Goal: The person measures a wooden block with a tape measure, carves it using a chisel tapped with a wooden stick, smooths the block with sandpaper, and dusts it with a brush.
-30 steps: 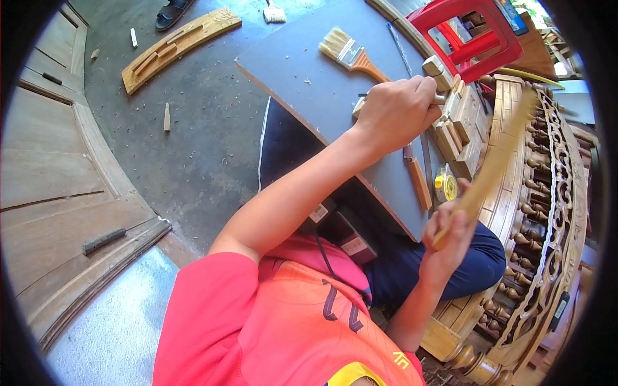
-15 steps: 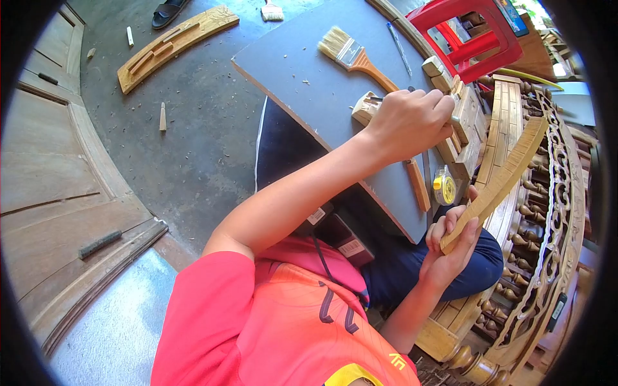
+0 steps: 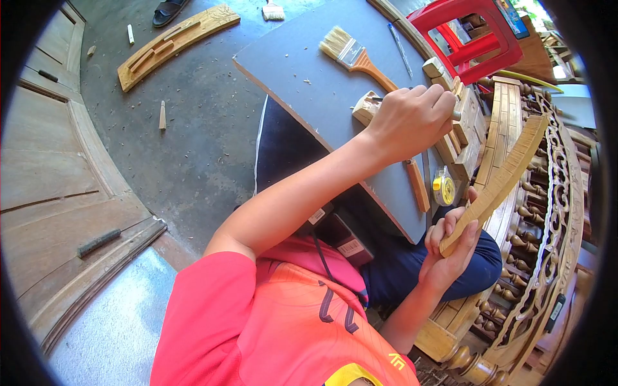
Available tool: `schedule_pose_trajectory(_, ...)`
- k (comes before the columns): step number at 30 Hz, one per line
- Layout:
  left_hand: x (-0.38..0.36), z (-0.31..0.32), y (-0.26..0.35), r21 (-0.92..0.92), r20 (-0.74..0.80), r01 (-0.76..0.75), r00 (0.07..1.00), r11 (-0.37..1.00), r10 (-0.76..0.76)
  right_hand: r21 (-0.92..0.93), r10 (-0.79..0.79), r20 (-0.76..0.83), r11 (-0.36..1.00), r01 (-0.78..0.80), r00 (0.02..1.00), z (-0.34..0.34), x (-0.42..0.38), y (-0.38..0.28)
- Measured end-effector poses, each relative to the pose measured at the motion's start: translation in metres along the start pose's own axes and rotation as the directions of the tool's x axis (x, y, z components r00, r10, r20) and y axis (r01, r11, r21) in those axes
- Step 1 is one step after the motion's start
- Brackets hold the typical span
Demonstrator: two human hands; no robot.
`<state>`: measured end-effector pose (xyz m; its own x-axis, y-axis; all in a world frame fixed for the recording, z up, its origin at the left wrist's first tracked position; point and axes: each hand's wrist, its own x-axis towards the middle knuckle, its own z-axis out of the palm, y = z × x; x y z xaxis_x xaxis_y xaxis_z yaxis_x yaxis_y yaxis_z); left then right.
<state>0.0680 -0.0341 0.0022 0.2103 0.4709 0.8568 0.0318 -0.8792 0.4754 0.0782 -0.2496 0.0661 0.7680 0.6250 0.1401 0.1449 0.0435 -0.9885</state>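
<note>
My left hand (image 3: 412,122) is closed in a fist over the grey board, gripping what looks like a chisel; its rounded handle end (image 3: 456,116) shows past the fingers. Beside the fist lies a small wooden block (image 3: 365,109) with a hollow in it, and a thin dark strip, perhaps the blade, shows near it. Low on the right, my right hand (image 3: 454,241) is wrapped round the lower end of a curved wooden piece (image 3: 499,183), which tilts up to the right. A tape measure (image 3: 443,186) and a wooden handle (image 3: 418,186) lie between the hands.
A paintbrush (image 3: 354,55) and a pen (image 3: 400,48) rest on the grey board (image 3: 290,58). Behind stands a red plastic stool (image 3: 450,38). Carved wooden furniture (image 3: 534,225) lines the right side. A curved wooden piece (image 3: 174,45) lies on the floor.
The left fist has barely moved, and the curved wooden piece in the right hand has shifted very slightly. Both hands keep their grips.
</note>
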Motion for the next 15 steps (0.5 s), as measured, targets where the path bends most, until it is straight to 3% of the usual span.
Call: schedule_pose_trajectory(15, 0.0013, -0.0025, -0.0018, -0.05, 0.025, 0.049, 0.999, 0.998, -0.048, -0.053, -0.031, 0.021, 0.998, 0.032, 0.999, 0.0017, 0.0009, -0.0085)
